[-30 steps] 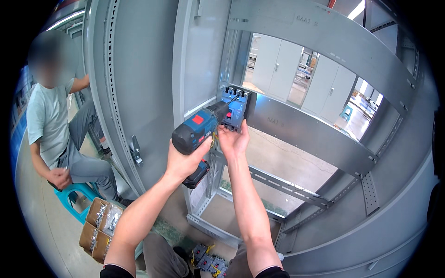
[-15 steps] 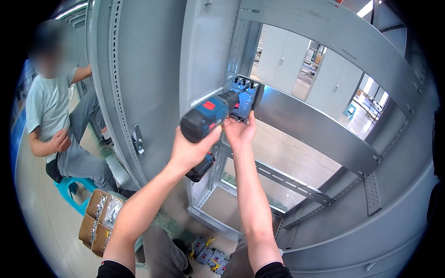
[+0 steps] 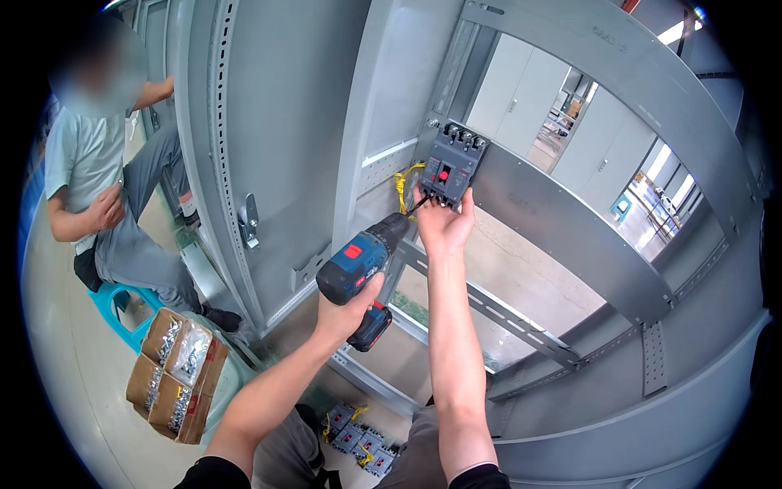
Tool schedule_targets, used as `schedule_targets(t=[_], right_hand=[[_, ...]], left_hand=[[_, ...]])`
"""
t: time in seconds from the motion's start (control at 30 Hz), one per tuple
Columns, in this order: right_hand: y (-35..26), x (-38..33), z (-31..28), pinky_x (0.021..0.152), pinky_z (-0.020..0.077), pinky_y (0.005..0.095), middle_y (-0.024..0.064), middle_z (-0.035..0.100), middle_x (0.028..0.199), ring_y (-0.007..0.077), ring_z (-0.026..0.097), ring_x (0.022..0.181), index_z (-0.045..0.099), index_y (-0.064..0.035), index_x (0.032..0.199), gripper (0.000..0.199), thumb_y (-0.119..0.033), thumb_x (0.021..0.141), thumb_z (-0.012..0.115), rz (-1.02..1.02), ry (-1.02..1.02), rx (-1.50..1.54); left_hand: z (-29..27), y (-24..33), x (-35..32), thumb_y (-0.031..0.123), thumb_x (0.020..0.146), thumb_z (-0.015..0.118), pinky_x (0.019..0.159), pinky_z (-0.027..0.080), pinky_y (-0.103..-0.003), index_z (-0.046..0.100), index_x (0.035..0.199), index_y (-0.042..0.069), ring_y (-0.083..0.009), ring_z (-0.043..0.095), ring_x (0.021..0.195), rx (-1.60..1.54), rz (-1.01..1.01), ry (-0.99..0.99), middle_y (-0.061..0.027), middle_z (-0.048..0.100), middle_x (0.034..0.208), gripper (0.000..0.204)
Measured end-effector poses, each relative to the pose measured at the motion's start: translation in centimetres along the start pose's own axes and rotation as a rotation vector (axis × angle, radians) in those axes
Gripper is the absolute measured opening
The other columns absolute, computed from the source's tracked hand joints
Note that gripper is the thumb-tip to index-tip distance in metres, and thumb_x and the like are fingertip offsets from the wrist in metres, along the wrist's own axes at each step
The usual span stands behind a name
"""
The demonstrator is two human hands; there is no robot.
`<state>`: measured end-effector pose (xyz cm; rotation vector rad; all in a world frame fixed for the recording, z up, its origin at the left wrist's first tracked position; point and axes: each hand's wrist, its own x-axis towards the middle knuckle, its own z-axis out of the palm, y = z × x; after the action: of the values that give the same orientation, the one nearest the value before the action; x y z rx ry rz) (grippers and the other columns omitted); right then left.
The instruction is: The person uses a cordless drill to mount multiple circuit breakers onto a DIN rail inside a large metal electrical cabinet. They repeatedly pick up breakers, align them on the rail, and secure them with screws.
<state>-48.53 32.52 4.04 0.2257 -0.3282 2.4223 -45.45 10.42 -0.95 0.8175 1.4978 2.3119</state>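
Note:
My left hand is wrapped round the grip of a blue and black cordless drill. The drill's long thin bit reaches up to the lower edge of a grey circuit breaker with a red toggle. The breaker sits upright against a metal crossbar of the cabinet frame. From below, my right hand grips the breaker's bottom end, thumb on the right side and fingers partly hidden behind. Yellow wire ties hang just left of the breaker.
Several more circuit breakers lie on the floor by my feet. Cardboard boxes of screws and bolts stand at lower left. A co-worker sits on a blue stool beyond the cabinet's side panel. A slotted rail crosses lower down.
My left hand has drawn the drill down and back, from over the breaker's front to its lower edge. My right hand stays at the breaker's bottom. The view has shifted slightly.

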Motion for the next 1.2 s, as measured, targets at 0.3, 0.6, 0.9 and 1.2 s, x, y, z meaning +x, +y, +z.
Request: schedule_targets(t=[0.3,0.6,0.9,1.2], right_hand=[[0.0,0.1,0.0,0.113,0.0287,0.0522,0.0162,0.045,0.136,0.0338,0.043,0.126,0.047,-0.0047,0.132,0.051,-0.041,0.098,0.047,0.013,-0.009,0.041],[-0.1,0.1,0.1,0.113,0.0293,0.0531,0.0164,0.045,0.136,0.034,0.043,0.126,0.046,-0.0046,0.132,0.05,-0.041,0.097,0.047,0.007,-0.012,0.033],[-0.1,0.0,-0.3,0.112,0.0315,0.049,0.0137,0.044,0.134,0.0297,0.043,0.125,0.046,-0.0034,0.133,0.054,-0.044,0.097,0.048,0.031,-0.025,0.004],[-0.2,0.1,0.1,0.109,0.0349,0.0545,0.0179,0.047,0.132,0.0375,0.046,0.121,0.049,-0.0031,0.129,0.049,-0.041,0.097,0.047,0.043,0.02,0.062]], left_hand=[[0.5,-1.4,0.2,0.012,0.089,0.066,0.057,0.044,-0.026,0.06,0.094,0.004,-0.0075,0.053,0.06,0.05,0.068,0.011,0.0009,0.058,0.073,0.011],[0.5,-1.6,0.9,0.011,0.088,0.067,0.056,0.044,-0.026,0.061,0.09,0.004,-0.007,0.053,0.059,0.038,0.073,0.025,0.0012,0.057,0.072,0.009],[0.2,0.2,1.6,0.011,0.085,0.069,0.059,0.046,-0.026,0.063,0.092,0.003,-0.0079,0.056,0.064,0.063,0.069,0.006,0.0005,0.061,0.077,0.012],[0.4,0.1,1.7,0.012,0.082,0.071,0.071,0.05,-0.03,0.066,0.098,0.0,-0.0106,0.06,0.078,0.109,0.025,0.009,-0.0026,0.067,0.086,0.02]])
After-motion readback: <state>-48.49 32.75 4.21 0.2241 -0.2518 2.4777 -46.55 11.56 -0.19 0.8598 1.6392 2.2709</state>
